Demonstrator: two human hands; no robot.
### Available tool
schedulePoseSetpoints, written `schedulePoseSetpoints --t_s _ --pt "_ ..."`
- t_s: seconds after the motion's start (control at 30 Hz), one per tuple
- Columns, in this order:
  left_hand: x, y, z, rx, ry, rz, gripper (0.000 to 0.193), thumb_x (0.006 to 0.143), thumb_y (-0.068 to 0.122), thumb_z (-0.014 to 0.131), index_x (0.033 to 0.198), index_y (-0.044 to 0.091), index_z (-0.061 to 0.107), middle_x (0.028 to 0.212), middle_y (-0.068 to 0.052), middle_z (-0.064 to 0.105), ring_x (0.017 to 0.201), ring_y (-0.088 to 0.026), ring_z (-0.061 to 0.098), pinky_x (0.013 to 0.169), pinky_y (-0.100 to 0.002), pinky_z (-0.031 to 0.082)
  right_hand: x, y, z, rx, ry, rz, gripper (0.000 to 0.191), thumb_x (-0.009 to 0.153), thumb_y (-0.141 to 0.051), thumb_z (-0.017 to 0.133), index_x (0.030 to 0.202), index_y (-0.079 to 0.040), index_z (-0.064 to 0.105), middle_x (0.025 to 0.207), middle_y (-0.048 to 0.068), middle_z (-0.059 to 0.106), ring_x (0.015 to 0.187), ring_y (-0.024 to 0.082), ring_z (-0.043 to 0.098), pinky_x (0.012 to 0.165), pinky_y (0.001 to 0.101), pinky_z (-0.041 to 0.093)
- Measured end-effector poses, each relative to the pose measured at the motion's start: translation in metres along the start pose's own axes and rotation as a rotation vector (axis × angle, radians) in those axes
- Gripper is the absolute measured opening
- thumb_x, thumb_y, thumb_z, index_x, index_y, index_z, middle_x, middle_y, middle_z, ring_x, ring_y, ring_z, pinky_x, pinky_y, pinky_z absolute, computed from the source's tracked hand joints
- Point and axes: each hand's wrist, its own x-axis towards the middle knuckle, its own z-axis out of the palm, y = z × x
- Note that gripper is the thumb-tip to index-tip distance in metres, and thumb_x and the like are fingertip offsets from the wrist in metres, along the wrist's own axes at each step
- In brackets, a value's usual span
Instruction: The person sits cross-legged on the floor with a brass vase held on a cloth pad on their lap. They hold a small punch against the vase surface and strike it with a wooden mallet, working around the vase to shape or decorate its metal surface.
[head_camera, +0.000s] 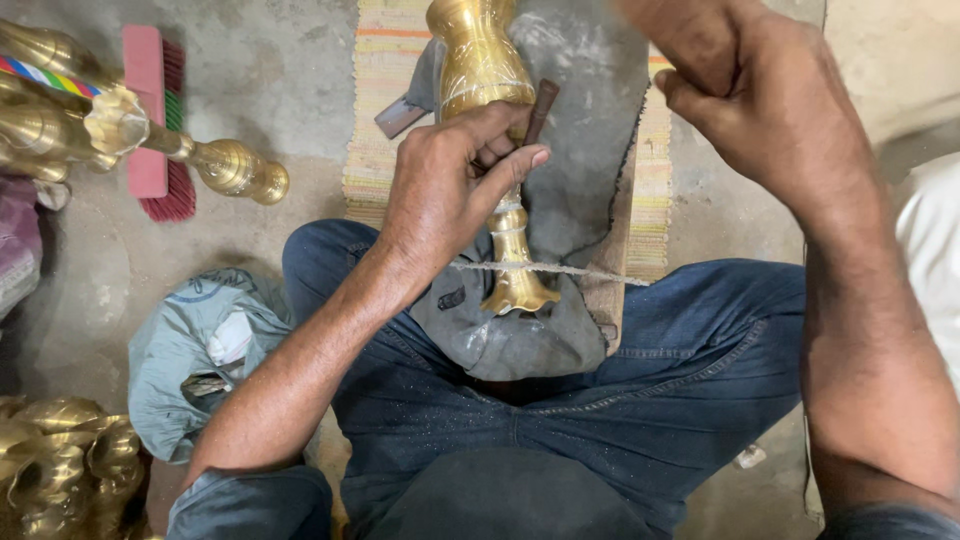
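Brass shines on the tall vase-shaped piece (487, 120) lying across the person's lap, on a grey cloth (520, 335) over blue jeans. The left hand (445, 190) wraps it near the thin neck, fingers (515, 165) clamped on the brass and on a dark rod (541, 108). A pale cord (550, 268) runs across the stem, pulled tight. The right hand (760, 95) is a closed fist up high; I cannot tell what it grips. If the cord slips, the piece could roll off the lap onto the floor (270, 70), or the cord could burn the fingers.
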Motion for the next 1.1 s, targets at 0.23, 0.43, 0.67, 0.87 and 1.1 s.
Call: schedulePoseSetpoints --t_s 0.23,0.43,0.67,0.87,1.1 --pt "-0.003 -0.005 0.001 -0.032 0.004 0.045 0.034 0.100 0.019 0.078 0.129 0.003 0.069 0.093 -0.008 0.076 0.078 -0.013 0.075 0.070 -0.032 0.062 0.006 -0.007 -0.005 -0.232 -0.147 0.052 0.028 0.095 -0.014 0.084 0.110 0.000 0.064 0.084 0.019 0.069 0.080 0.038 0.071 0.068 0.0482 0.054" --pt "-0.002 -0.003 0.001 -0.042 0.001 0.005 0.033 0.098 0.021 0.079 0.126 0.004 0.070 0.089 -0.006 0.077 0.078 -0.013 0.077 0.070 -0.031 0.063 0.010 -0.013 -0.009 -0.200 -0.069 -0.036 0.032 0.089 -0.010 0.083 0.113 0.000 0.064 0.089 0.020 0.070 0.083 0.040 0.070 0.069 0.0482 0.055" --pt "-0.004 -0.001 -0.002 -0.085 -0.009 0.021 0.035 0.101 0.017 0.077 0.131 0.002 0.067 0.095 -0.009 0.077 0.080 -0.014 0.078 0.070 -0.032 0.063 0.008 -0.016 -0.011 -0.216 -0.143 0.032 0.032 0.089 -0.011 0.084 0.112 0.000 0.066 0.084 0.020 0.069 0.078 0.039 0.071 0.066 0.0473 0.055" --pt "-0.002 0.000 -0.001 -0.083 0.007 -0.027 0.034 0.097 0.017 0.080 0.126 0.002 0.069 0.087 -0.007 0.078 0.076 -0.013 0.078 0.068 -0.031 0.063 0.010 -0.015 -0.013 -0.299 -0.150 -0.004 0.025 0.090 -0.010 0.084 0.104 -0.001 0.066 0.084 0.017 0.070 0.079 0.034 0.071 0.067 0.0454 0.055" --pt "-0.007 -0.004 -0.001 -0.177 -0.007 -0.040 0.034 0.100 0.015 0.077 0.130 0.002 0.067 0.090 -0.007 0.078 0.079 -0.011 0.078 0.069 -0.029 0.063 0.011 -0.016 -0.015 -0.248 -0.079 -0.124 0.028 0.094 -0.010 0.082 0.111 0.002 0.064 0.089 0.016 0.065 0.081 0.032 0.069 0.066 0.0422 0.053"
